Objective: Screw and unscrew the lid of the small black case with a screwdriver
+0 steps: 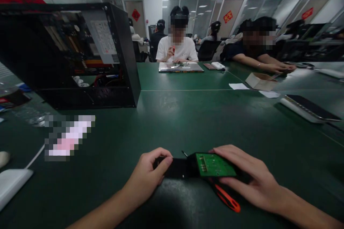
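In the head view, my left hand (152, 168) pinches the left end of a flat black piece (176, 168) between thumb and fingers. This piece reaches right to a black case with a green circuit board (215, 164) in it; whether the two are joined, I cannot tell. My right hand (252, 177) grips the board and its case from the right, fingers along the far edge and thumb at the near edge. A screwdriver with an orange handle (228, 198) lies on the table under the board, its thin tip showing beyond the case.
An opened black computer case (125, 57) stands at the left on the green table (166, 121), near a plastic bottle (24, 103). A white device (13, 186) lies at the near left. Across sit two people, one holding a red-handled tool (173, 50). A small box (260, 80) and a dark slab (310, 107) are at the right.
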`<state>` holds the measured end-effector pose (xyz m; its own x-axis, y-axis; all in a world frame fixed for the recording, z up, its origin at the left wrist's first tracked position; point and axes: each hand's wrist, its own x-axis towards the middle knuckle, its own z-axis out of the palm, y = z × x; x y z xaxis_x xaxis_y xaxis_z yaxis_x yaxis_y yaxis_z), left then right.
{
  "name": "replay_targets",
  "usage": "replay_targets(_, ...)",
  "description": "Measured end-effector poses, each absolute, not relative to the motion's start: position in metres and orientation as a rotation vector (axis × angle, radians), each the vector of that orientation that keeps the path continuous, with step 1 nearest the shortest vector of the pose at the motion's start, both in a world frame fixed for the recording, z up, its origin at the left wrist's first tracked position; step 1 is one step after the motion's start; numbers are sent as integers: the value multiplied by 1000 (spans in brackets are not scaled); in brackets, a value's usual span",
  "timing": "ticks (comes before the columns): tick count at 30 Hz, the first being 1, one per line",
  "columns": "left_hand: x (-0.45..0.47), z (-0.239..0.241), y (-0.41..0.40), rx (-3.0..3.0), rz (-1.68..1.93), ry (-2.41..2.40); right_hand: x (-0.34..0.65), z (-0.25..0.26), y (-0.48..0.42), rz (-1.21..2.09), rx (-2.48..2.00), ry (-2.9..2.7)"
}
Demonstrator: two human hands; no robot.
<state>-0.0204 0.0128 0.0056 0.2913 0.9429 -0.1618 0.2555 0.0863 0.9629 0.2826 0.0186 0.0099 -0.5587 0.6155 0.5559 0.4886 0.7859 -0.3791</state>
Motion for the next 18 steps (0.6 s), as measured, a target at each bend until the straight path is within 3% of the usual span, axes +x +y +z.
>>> replay_targets(9, -25, 11, 17, 1610, 659, 1270, 406, 48, 79, -425, -1869, -1658)
replay_targets(14, -27, 7, 19, 1631, 664, 1295, 479, 52, 82, -486, -2365, -1335)
replay_targets(18, -29, 3, 19, 1625, 635, 1303, 515, 35, 85, -345, -2595, -1221)
